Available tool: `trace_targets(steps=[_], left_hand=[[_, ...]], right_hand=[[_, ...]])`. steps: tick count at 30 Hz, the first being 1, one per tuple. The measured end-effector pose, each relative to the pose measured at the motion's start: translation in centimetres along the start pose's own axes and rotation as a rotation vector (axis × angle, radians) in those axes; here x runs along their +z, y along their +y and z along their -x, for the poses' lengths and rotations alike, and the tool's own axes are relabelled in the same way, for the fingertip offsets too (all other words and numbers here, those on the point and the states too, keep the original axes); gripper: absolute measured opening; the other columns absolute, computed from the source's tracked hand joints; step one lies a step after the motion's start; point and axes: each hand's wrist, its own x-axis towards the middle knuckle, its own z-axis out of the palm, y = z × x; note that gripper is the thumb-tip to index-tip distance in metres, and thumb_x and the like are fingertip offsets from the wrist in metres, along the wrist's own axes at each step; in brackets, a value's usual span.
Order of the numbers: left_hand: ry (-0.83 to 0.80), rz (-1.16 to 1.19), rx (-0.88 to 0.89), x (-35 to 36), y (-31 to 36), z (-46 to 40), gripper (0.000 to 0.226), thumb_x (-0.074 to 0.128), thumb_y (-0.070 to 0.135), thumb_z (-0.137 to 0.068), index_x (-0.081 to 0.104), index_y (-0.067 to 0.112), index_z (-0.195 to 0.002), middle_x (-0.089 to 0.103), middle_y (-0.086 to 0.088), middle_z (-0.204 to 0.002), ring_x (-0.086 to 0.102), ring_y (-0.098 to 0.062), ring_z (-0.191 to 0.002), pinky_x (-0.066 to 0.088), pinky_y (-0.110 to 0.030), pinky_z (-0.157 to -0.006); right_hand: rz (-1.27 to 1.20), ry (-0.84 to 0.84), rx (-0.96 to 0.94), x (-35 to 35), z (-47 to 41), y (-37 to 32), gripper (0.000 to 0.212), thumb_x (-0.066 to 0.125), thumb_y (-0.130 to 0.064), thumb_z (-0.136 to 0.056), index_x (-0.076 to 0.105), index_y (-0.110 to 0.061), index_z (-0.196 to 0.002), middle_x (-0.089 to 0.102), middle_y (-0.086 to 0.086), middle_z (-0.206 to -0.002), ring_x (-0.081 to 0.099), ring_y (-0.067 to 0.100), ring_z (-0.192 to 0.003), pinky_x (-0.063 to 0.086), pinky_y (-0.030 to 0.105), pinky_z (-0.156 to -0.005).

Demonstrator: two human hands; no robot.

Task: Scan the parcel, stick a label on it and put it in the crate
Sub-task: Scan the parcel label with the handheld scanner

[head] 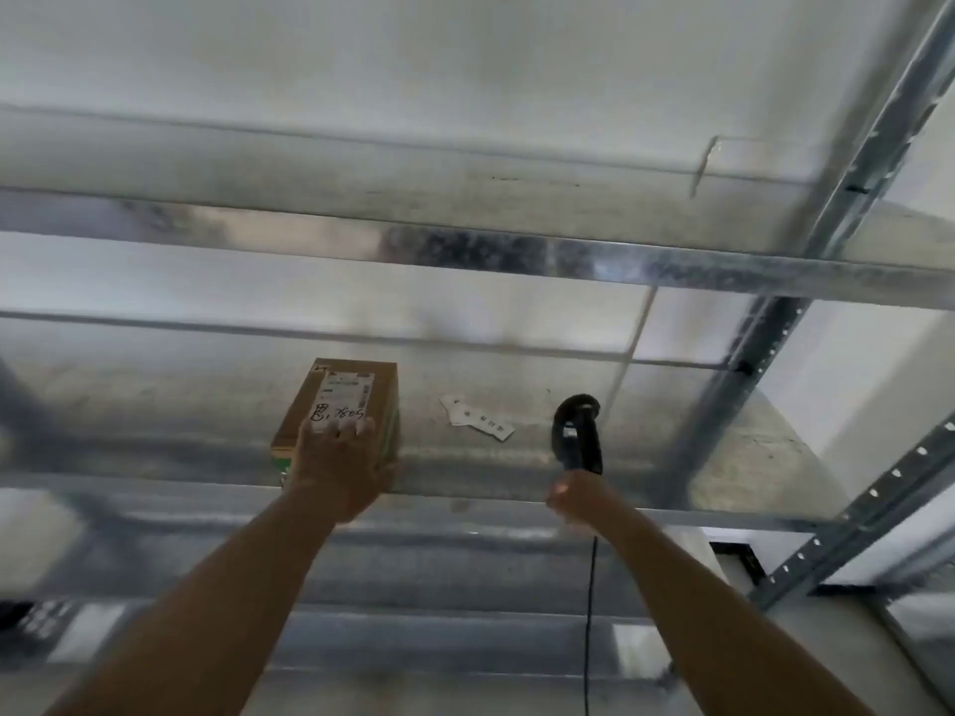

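A small brown cardboard parcel [341,405] with a white printed label and black handwriting on top sits on a metal shelf [206,421]. My left hand [343,470] grips its near end, fingers over the top. My right hand [576,501] holds the handle of a black handheld scanner [578,431] to the right of the parcel, its head pointing away from me; a thin black cable hangs down from it. A white strip of labels [478,418] lies on the shelf between parcel and scanner. No crate is in view.
The shelf belongs to a galvanised metal rack with a horizontal beam [465,253] above and perforated uprights [868,501] on the right. A white wall lies behind. Lower shelves show blurred below my arms.
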Motion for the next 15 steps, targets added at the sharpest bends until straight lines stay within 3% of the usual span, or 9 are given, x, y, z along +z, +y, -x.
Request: trace_targets(steps=[4, 6, 8, 12, 15], left_hand=[[0.002, -0.023, -0.02, 1.5, -0.6, -0.5, 0.07, 0.037, 0.066, -0.083, 0.037, 0.016, -0.132, 0.049, -0.005, -0.134, 0.045, -0.024, -0.121, 0.029, -0.04, -0.108], [-0.03, -0.042, -0.02, 1.6, -0.6, -1.2, 0.07, 0.035, 0.066, -0.084, 0.035, 0.016, -0.133, 0.049, -0.004, -0.133, 0.046, -0.024, -0.12, 0.03, -0.04, -0.107], [-0.024, -0.046, -0.016, 1.5, -0.5, -1.8, 0.07, 0.034, 0.065, -0.085, 0.033, 0.015, -0.134, 0.049, -0.005, -0.132, 0.047, -0.024, -0.118, 0.032, -0.041, -0.106], [-0.017, -0.048, 0.021, 1.8, 0.5, -2.6, 0.07, 0.032, 0.061, -0.088, 0.026, 0.013, -0.138, 0.043, -0.008, -0.138, 0.043, -0.026, -0.123, 0.031, -0.044, -0.106], [-0.015, -0.054, 0.01, 2.4, 1.4, -2.9, 0.073, 0.028, 0.062, -0.088, 0.023, 0.013, -0.141, 0.035, -0.012, -0.145, 0.036, -0.027, -0.13, 0.028, -0.044, -0.109]], right_hand=[[-0.127, 0.086, 0.05, -2.1, -2.2, 0.0, 0.005, 0.048, -0.013, -0.089, 0.052, -0.013, -0.09, 0.049, 0.002, -0.078, 0.045, 0.013, -0.068, 0.039, 0.024, -0.066], [-0.097, 0.08, 0.083, -2.3, -3.4, -0.1, 0.023, 0.046, -0.01, -0.087, 0.054, -0.004, -0.108, 0.055, 0.01, -0.09, 0.053, 0.018, -0.075, 0.042, 0.027, -0.069], [0.032, 0.16, 0.03, -2.6, -4.3, -0.3, 0.036, 0.047, -0.012, -0.086, 0.05, -0.002, -0.121, 0.058, 0.014, -0.107, 0.059, 0.028, -0.094, 0.046, 0.032, -0.079], [0.246, 0.346, -0.037, -3.2, -6.5, -0.6, 0.057, 0.053, -0.016, -0.085, 0.035, 0.0, -0.136, 0.044, 0.02, -0.135, 0.048, 0.033, -0.12, 0.045, 0.041, -0.094], [0.275, 0.293, 0.014, -3.3, -8.2, -0.7, 0.065, 0.055, -0.02, -0.084, 0.026, -0.003, -0.14, 0.034, 0.022, -0.142, 0.04, 0.036, -0.126, 0.042, 0.045, -0.101]])
